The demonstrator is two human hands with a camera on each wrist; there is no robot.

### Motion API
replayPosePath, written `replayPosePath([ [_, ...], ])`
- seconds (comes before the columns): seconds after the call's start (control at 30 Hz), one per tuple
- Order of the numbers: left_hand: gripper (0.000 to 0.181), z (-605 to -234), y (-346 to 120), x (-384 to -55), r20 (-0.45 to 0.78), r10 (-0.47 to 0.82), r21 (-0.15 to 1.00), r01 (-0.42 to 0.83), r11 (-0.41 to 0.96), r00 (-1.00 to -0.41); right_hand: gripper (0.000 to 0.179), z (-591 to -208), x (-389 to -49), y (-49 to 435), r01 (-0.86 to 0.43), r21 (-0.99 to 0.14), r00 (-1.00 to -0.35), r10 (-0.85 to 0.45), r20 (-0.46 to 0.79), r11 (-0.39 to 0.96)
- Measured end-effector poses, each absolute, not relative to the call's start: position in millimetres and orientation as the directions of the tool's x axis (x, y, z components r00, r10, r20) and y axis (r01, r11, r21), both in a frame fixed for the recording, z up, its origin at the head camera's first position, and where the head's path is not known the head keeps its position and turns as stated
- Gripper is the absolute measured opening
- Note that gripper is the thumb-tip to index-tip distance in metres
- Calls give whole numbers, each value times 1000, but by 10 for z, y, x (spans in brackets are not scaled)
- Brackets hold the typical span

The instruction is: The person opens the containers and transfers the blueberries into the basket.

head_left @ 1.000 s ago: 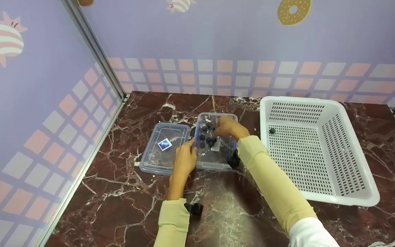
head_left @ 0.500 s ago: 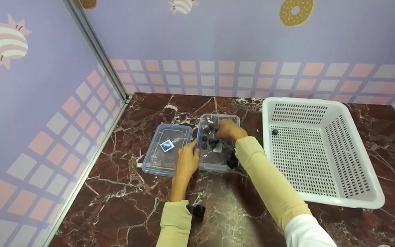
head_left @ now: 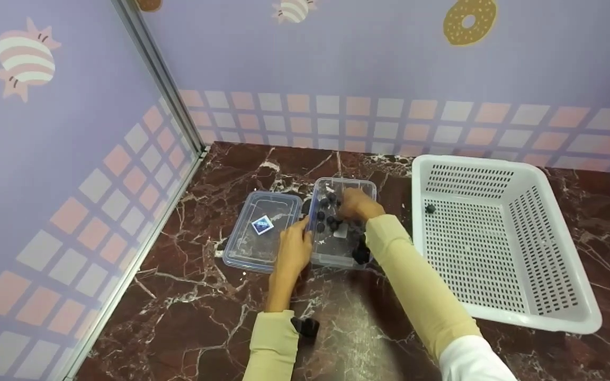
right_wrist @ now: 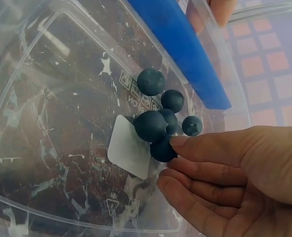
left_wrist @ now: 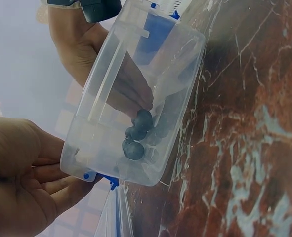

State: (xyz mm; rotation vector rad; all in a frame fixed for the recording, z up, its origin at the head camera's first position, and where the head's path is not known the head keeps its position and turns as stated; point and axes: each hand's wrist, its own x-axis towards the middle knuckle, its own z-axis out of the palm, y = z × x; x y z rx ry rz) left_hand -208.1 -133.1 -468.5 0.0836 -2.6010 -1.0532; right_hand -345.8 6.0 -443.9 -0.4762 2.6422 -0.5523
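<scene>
A clear plastic food container [head_left: 331, 256] with blue latches stands on the marbled table, several blueberries [head_left: 321, 226] lying in it. My left hand [head_left: 293, 247] holds its left wall, with thumb and fingers at the latch corner in the left wrist view. My right hand [head_left: 357, 205] reaches down inside the container. In the right wrist view its thumb and fingertips pinch at a dark blueberry [right_wrist: 163, 149], while more berries cluster right beside it. A pale square pad [right_wrist: 128, 148] lies on the container's bottom.
Left of the container lies its clear lid [head_left: 241, 248] with a blue-and-white label [head_left: 262, 225]. A white slotted basket [head_left: 474, 259] stands at the right, one blueberry [head_left: 430, 209] inside it. Patterned walls [head_left: 305, 63] close off the back and left.
The whole head view has drifted a little to the right. Within the container my right hand has shifted slightly toward me; my left hand stays at the wall.
</scene>
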Motion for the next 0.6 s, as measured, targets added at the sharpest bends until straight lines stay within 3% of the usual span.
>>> replayPosePath([
  [0.4, 36, -4691, -1323, -2061, 244, -192, 698, 35, 715, -951, 15, -4467, -3431, 37, -217, -482, -855, -403, -326, 849],
  [0.6, 36, -4702, -1311, -2064, 250, -192, 696, 38, 717, -949, 17, -4485, -3432, 42, -207, -494, -853, -403, -330, 844],
])
